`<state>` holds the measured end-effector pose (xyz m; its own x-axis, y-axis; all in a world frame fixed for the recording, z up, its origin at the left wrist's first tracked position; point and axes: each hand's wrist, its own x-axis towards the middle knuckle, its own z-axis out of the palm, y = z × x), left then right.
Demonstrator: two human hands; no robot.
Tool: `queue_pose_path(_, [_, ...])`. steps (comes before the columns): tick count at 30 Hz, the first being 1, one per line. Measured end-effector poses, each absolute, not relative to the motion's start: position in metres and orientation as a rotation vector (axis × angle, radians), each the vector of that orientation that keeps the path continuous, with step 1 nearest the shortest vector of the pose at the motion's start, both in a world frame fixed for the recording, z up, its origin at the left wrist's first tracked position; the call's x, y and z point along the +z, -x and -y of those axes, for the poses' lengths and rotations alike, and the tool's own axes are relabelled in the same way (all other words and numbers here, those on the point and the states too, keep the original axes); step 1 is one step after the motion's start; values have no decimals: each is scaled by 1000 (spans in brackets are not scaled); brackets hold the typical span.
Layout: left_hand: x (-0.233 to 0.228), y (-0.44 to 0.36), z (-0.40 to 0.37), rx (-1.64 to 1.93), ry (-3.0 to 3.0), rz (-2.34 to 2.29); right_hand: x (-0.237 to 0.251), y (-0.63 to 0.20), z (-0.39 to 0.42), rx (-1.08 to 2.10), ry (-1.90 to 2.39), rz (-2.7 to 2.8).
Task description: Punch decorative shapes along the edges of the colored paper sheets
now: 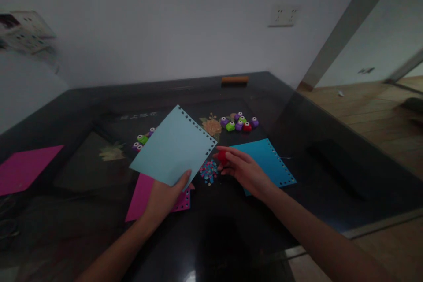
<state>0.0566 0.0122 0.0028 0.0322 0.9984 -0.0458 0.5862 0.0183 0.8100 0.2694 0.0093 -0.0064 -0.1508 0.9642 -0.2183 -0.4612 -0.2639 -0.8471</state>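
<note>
The pale blue sheet (172, 145) lies between the two hands, lifted over the dark bench (211, 224) and turned so that one corner points right, toward the red punch (222, 157). That corner is the key relation: the punch sits just beside it and a little below, along the edge sloping down and left. Whether the two touch, I cannot tell.

The left hand (170, 196) pinches the sheet near its lower corner, thumb on top, fingers mostly hidden beneath. The right hand (246, 169) has its fingers curled closely around the punch and is the nearer one to the right corner — the left is nearer the opposite end of that same edge.

A line of small holes follows the upper-right edge and turns the corner; on the lower-right edge only a short run shows, and the rest looks whole. The sheet's long axis is hard to judge at this tilt.

Below the punched edge lies a heap of paper cut-outs (209, 171). A magenta sheet (140, 198) rests partly under the left hand — a deeper blue sheet (264, 161) lies beside the right.
</note>
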Motion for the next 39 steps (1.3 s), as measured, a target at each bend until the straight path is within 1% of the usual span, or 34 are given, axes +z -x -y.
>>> queue_pose_path(6, [-5, -54, -17, 885, -1688, -1563, -11, -267, -9, 1561, 994, 877])
queue_pose_path(9, [-5, -54, -19, 881, -1711, -1525, -10, -271, -11, 1486, 1005, 940])
queue_pose_path(15, [-7, -57, -15, 859, -1679, -1489, 5, -286, -19, 1329, 1010, 1020])
queue_pose_path(19, [-13, -57, -12, 862, -1673, -1470, 15, -301, -40, 1092, 1100, 1140])
queue_pose_path(21, [-14, -58, -11, 843, -1690, -1453, 17, -309, -59, 914, 1160, 1260])
queue_pose_path(23, [-13, -59, -10, 842, -1695, -1436, 17, -316, -82, 635, 1286, 1462])
queue_pose_path(26, [-13, -60, -10, 868, -1690, -1413, 17, -324, -115, 449, 1371, 1558])
queue_pose_path(32, [-21, -59, -12, 940, -1657, -1374, 11, -332, -162, 195, 1646, 1714])
queue_pose_path(39, [-25, -58, -14, 921, -1690, -1357, -4, -334, -190, 151, 1932, 1984])
